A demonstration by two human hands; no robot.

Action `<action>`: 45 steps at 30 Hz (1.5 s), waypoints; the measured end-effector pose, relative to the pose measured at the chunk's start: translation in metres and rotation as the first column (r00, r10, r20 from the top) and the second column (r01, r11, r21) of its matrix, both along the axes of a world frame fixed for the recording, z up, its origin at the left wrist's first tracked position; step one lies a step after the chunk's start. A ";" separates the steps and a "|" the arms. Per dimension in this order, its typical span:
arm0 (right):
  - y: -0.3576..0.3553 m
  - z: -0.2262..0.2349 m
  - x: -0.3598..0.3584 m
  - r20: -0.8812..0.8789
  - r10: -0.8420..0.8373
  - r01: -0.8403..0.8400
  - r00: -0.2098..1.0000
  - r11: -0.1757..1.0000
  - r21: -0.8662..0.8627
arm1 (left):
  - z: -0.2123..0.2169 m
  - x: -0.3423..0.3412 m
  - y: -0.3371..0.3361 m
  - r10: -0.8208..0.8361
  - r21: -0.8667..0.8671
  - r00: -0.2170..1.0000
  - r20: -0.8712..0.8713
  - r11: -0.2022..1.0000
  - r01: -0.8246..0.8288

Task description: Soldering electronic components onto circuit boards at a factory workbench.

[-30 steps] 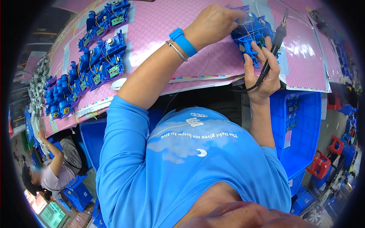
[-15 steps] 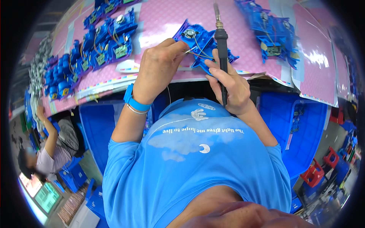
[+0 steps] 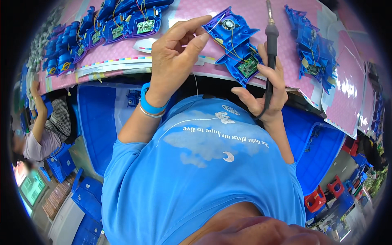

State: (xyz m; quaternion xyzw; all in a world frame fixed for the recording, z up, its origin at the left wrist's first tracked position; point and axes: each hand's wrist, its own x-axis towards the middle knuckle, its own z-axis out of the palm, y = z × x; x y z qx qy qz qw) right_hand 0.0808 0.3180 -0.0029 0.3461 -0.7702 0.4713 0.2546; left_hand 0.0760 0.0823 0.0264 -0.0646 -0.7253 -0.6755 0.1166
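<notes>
Nearest me, my right hand (image 3: 265,92) is closed around a black soldering iron (image 3: 270,49) held upright, just beside the open blue plastic housing (image 3: 236,43) with its green circuit board, which my left hand (image 3: 175,57) pinches at its edge over the pink table (image 3: 122,49), more blue housings (image 3: 312,45) lying beyond.

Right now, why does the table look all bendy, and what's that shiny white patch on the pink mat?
In the head view the fisheye lens curves the edge of the pink table and darkens the corners; the white patch is light glaring off the glossy mat at right; the left hand, right hand and soldering iron look sharp, while the person near the left rim looks stretched and softer.
</notes>
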 end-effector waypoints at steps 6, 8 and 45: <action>0.018 0.020 0.009 -0.028 -0.045 0.043 0.999 0.996 -0.076 | -0.007 -0.004 0.001 0.066 -0.264 0.986 -0.152 0.959 -0.105; 0.023 0.025 0.015 0.114 -0.061 0.083 0.992 0.976 -0.200 | -0.009 -0.004 -0.001 0.072 -0.284 0.983 -0.170 0.951 -0.119; 0.027 0.045 0.010 0.187 0.092 -0.067 0.978 0.988 -0.136 | -0.011 -0.007 -0.005 0.082 -0.254 0.963 -0.256 0.956 -0.149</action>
